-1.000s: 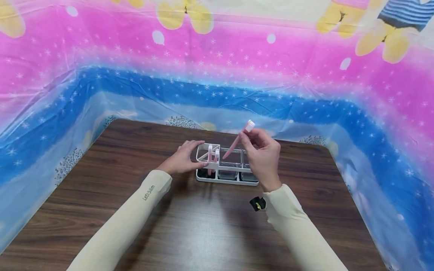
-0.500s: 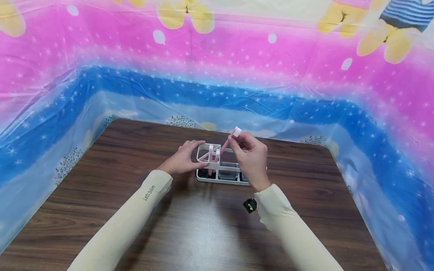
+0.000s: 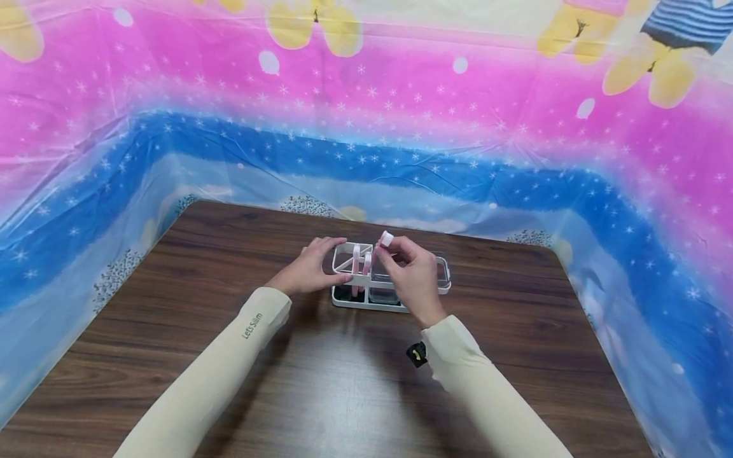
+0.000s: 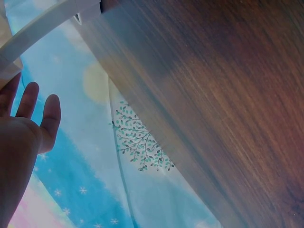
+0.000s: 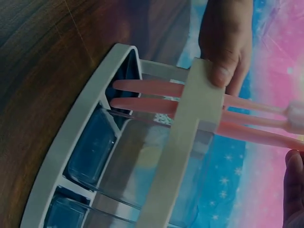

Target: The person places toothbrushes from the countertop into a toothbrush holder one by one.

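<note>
My left hand point(image 3: 309, 266) grips the left end of a white toothbrush holder point(image 3: 350, 304), thumb on its front rail and fingers behind. Two pink toothbrushes point(image 3: 356, 259) stand upright in the holder's left section; in the right wrist view their handles point(image 5: 148, 88) reach its dark base. My right hand point(image 3: 417, 280) pinches a third pink toothbrush point(image 3: 386, 239) near its white-covered head, just right of those two. Its handle point(image 5: 261, 136) points at the holder's top rail in the right wrist view. The right hand hides part of the holder in the head view.
Clear cups point(image 5: 90, 147) sit in the holder's other sections. The holder stands on a dark wooden table point(image 3: 258, 229). A pink and blue patterned cloth point(image 3: 366, 114) hangs behind the table. A black strap piece point(image 3: 417, 354) shows at the right wrist.
My right hand has moved left and down with the toothbrush, bringing it beside the two standing ones. The left hand and the holder have stayed in place.
</note>
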`<state>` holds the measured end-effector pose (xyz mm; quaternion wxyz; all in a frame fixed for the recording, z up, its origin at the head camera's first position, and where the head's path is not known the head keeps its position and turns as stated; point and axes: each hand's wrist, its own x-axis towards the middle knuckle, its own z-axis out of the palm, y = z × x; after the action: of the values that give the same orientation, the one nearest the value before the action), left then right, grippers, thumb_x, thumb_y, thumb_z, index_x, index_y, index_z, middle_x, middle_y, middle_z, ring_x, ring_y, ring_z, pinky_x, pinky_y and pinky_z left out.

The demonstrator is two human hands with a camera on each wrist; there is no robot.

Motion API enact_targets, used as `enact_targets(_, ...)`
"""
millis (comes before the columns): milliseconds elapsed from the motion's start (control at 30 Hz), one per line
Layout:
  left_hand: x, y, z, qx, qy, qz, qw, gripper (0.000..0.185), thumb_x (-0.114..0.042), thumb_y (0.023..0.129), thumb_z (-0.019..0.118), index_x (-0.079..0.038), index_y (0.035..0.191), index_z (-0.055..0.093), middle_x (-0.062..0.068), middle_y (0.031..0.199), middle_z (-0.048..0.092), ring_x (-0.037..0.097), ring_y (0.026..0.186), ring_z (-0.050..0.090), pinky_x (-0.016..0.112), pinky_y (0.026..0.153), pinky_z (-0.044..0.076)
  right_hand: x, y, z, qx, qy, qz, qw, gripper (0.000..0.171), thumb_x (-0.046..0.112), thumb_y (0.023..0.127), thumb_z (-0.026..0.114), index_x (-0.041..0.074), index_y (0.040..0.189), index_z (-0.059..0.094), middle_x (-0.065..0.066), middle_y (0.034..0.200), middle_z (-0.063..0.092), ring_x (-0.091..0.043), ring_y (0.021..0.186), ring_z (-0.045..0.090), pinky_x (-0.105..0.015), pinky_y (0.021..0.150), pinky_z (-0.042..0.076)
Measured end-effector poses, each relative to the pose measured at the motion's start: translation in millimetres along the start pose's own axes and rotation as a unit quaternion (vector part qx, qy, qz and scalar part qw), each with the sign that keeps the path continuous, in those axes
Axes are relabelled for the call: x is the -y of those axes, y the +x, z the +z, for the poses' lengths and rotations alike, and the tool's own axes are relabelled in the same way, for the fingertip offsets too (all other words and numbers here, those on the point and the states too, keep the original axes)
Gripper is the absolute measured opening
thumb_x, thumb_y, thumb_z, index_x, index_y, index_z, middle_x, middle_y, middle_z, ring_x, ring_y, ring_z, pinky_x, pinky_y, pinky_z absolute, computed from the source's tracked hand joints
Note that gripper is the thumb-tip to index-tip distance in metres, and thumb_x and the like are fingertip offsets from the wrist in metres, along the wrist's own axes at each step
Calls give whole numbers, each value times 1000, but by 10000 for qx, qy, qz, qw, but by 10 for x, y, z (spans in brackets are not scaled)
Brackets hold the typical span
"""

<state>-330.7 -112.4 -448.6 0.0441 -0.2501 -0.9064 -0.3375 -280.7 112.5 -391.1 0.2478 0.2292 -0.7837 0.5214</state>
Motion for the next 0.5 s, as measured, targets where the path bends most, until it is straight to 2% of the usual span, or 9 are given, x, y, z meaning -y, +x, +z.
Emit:
enact_targets(300, 12, 9, 10, 57, 11, -76, 10000, 80, -48, 79, 71, -11, 143, 39, 10, 135, 46, 25, 124, 37, 53, 102, 28, -68, -48, 87, 345, -150, 266, 9989, 6, 17, 87, 70, 12, 90, 71, 4, 83, 69, -9, 68, 61, -28, 61, 51)
enact_targets(500, 4, 7, -2, 18, 12, 27, 10000, 81, -47, 78, 72, -10, 142, 39, 12, 135, 47, 27, 125, 36, 54, 102, 26, -120, -84, 126, 487, -329, 421, 9974, 6, 16, 86, 71, 12, 90, 71, 3, 82, 68, -8, 68, 61, -27, 61, 51)
